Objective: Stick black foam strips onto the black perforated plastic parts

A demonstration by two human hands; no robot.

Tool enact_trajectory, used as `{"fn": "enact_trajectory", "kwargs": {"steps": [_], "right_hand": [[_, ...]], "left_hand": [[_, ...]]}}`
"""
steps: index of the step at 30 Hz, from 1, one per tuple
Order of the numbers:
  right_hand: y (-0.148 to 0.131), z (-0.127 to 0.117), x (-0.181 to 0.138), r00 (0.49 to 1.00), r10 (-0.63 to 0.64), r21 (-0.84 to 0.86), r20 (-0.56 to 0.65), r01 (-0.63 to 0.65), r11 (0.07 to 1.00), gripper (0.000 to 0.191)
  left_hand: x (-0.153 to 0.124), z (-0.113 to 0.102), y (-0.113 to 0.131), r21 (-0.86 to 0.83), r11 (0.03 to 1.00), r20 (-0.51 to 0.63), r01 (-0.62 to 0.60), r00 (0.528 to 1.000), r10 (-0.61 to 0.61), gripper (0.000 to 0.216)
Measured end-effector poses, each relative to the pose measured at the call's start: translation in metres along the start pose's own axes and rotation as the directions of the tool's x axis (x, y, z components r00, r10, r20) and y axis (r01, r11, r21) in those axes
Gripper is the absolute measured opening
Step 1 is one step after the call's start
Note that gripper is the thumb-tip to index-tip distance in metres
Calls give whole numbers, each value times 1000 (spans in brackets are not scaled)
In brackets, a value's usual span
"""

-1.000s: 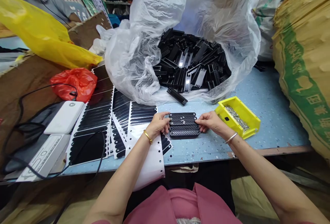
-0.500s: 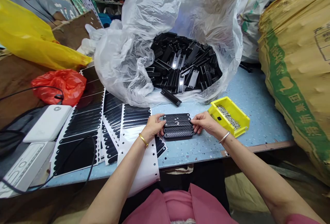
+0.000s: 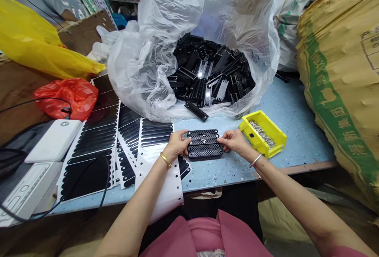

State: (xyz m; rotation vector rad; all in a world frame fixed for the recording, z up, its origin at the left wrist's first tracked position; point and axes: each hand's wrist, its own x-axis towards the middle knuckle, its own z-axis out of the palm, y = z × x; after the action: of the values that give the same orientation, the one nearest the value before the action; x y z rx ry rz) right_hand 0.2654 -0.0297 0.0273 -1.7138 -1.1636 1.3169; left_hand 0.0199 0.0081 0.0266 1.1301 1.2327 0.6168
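Side by side on the blue table lie several black strips with a lattice texture (image 3: 205, 153), forming one flat block in front of me. My left hand (image 3: 178, 145) grips the block's left end between thumb and fingers. At the right end, my right hand (image 3: 234, 140) is pinched over the tip of an upper strip; whatever sits between its fingertips is too small to make out. Loose small silver rings (image 3: 203, 139) rest on the middle of the strips. A yellow bin (image 3: 251, 137) beside my right hand contains many small metal pieces (image 3: 263, 134).
Behind the strips, a large clear plastic bag (image 3: 142, 71) spills black parts (image 3: 213, 71), with one loose part (image 3: 196, 111) before it. Sheets of black stickers (image 3: 89, 150), a white power bank (image 3: 53, 140) and a red bag (image 3: 69, 97) occupy the left. A tan sack (image 3: 340, 51) stands right.
My right hand has shifted slightly left, its fingertips now over the strip's right tip. My left hand stays at the left end.
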Motion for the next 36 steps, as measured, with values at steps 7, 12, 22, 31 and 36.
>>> {"fn": "enact_trajectory", "kwargs": {"steps": [7, 12, 22, 31, 36], "right_hand": [[0, -8, 2, 997, 23, 5, 80, -23, 1000, 37], [-3, -8, 5, 952, -294, -444, -83, 228, 867, 19], [-41, 34, 14, 874, -373, -817, 310, 446, 365, 29], [-46, 38, 19, 880, -321, -831, 349, 449, 329, 28], [-37, 25, 6, 887, -385, -758, 253, 429, 491, 22]], "left_hand": [[0, -2, -1, 81, 997, -21, 0, 1000, 1, 61], [-8, -2, 5, 525, 837, -195, -154, 936, 294, 46], [1, 25, 31, 867, 382, 185, -320, 919, 348, 26], [12, 26, 31, 872, 334, 244, -359, 908, 340, 26], [-3, 21, 29, 801, 456, 200, -388, 891, 407, 22]]}}
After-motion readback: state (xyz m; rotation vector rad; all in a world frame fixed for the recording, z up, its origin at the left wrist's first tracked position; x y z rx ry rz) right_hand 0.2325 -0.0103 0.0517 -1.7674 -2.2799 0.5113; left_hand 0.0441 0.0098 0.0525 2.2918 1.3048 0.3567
